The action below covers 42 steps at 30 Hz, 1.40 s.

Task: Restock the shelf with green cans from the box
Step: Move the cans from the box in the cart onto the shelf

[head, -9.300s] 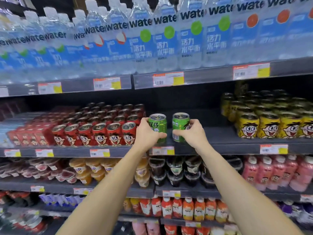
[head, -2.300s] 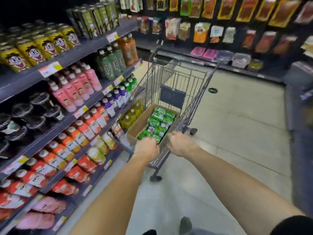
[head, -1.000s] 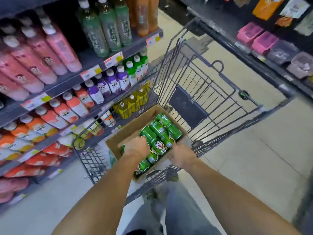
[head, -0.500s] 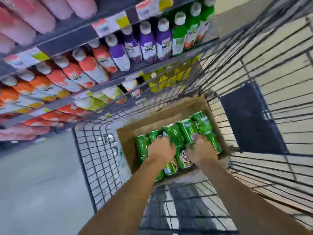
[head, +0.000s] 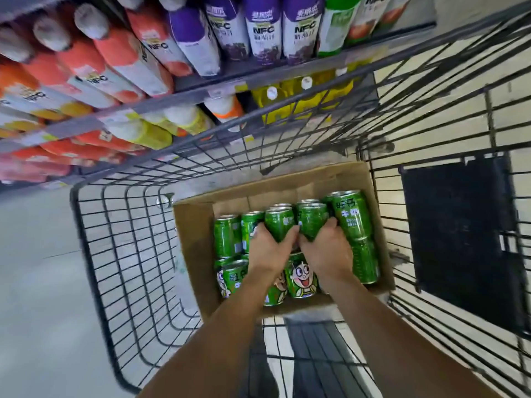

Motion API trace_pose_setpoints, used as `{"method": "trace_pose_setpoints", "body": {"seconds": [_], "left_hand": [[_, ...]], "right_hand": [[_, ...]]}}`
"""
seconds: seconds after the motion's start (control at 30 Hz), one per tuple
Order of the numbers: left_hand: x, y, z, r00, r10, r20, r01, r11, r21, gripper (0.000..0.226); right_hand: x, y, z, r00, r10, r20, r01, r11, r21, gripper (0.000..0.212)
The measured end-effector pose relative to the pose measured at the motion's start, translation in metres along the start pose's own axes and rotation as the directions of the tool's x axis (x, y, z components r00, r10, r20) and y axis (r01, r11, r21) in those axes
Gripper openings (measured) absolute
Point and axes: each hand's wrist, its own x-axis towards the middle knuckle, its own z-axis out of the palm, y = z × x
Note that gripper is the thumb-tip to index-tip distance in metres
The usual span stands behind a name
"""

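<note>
— What is held?
— One green can (head: pixel 278 227) is gripped by the left hand (head: pixel 268 249), another (head: pixel 311 222) by the right hand (head: pixel 326 249), inside the box (head: pixel 191 239).
— And what is left?
— Many cans remain unshelved in the cart (head: pixel 120 254).

Green cans (head: pixel 352 222) (cartoon faces), brown box (head: pixel 192 242)

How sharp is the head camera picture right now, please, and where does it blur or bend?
Head view: the hands and green cans in the box are fairly sharp; the juice bottles on the shelf and the floor at left smear with motion blur; the cart wires bow from wide-angle distortion.
</note>
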Motion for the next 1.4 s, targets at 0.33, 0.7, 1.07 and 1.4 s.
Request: {"method": "trace_pose_setpoints", "body": {"seconds": [0.33, 0.7, 1.07, 1.4], "left_hand": [[0.014, 0.001, -0.016, 0.998, -0.045, -0.034, 0.049, 0.992, 0.119, 0.076], [-0.062, -0.034, -0.094, 0.98, 0.052, -0.192, -0.065, 0.996, -0.066, 0.059], [-0.177, -0.153, -0.245, 0.912, 0.228, -0.341, -0.353, 0.859, -0.37, 0.051], [-0.303, -0.263, -0.423, 0.656, 0.247, -0.713, -0.585, 0.764, -0.273, 0.044]], "right_hand": [[0.005, 0.002, -0.008, 0.997, -0.038, 0.06, 0.027, 0.984, 0.177, 0.08], [-0.079, -0.027, -0.03, 0.974, -0.21, 0.082, 0.182, 0.947, 0.266, 0.066], [-0.267, -0.119, -0.006, 0.839, -0.529, -0.127, 0.542, 0.794, 0.277, 0.046], [-0.445, -0.245, 0.027, 0.642, -0.727, -0.242, 0.759, 0.559, 0.333, 0.064]]}}
